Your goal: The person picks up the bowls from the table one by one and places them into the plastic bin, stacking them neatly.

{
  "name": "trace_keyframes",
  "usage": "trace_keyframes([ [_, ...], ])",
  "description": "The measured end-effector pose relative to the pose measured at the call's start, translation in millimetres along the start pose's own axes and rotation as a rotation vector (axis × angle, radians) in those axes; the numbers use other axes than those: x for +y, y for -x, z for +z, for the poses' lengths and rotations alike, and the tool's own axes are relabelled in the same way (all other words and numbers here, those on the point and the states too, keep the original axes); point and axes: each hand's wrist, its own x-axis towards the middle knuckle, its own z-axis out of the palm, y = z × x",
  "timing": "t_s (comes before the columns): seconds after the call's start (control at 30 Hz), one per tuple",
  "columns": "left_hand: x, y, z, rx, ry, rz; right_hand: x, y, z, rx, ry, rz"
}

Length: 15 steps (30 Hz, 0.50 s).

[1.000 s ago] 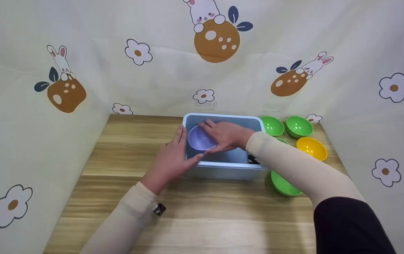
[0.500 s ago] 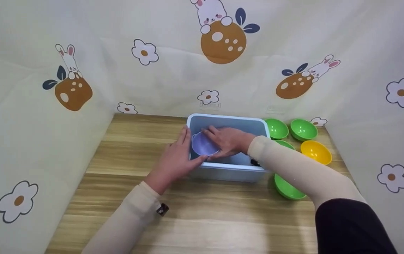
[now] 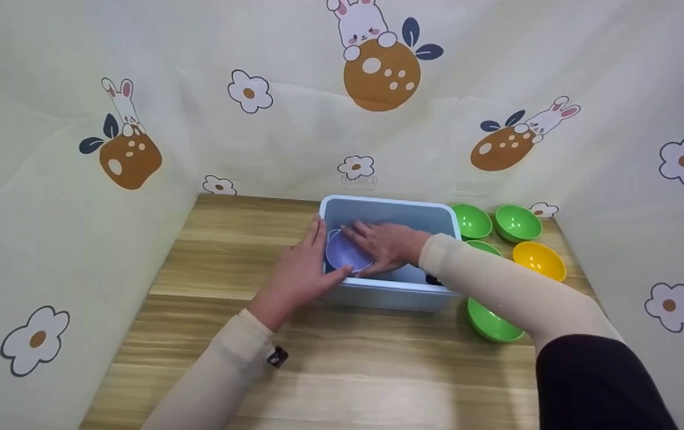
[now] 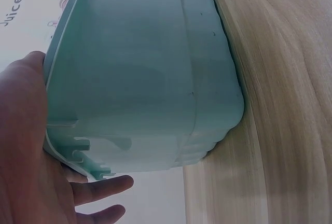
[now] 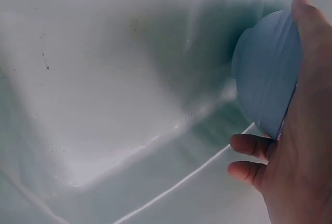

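A light purple bowl (image 3: 342,252) is down inside the left end of a pale blue plastic bin (image 3: 392,300). My right hand (image 3: 390,245) reaches in from the right and holds that bowl by its rim, thumb on the near side and fingers on the far side. A second pale edge curves just past the bowl's far-left rim. In the right wrist view the bowl (image 5: 267,73) is tilted, its underside showing close over the bin's floor. My left hand (image 3: 295,272) grips the bin's near-left corner, thumb on the front rim and fingers along the left side.
Several green bowls, one at the back right (image 3: 518,223) and one nearer (image 3: 494,322), stand right of the bin with a yellow bowl (image 3: 539,261). My right forearm crosses above them. The wooden table (image 3: 342,370) meets a printed cloth backdrop (image 3: 294,137) on three sides.
My right hand has lowered the purple bowl deeper into the bin and slightly toward its front. The left hand keeps its hold on the corner. The whole head view has shifted a little.
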Motion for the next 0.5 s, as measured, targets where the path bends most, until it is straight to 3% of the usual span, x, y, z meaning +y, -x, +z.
trace_keyframes([
  [0.2,-0.7,-0.9,0.9,-0.007,-0.017,-0.007,-0.5,-0.7,0.7,-0.029,-0.005,0.021],
  [0.5,-0.5,-1.0,0.4,-0.01,-0.004,-0.02,0.0,-1.6,0.0,-0.009,-0.038,0.052],
])
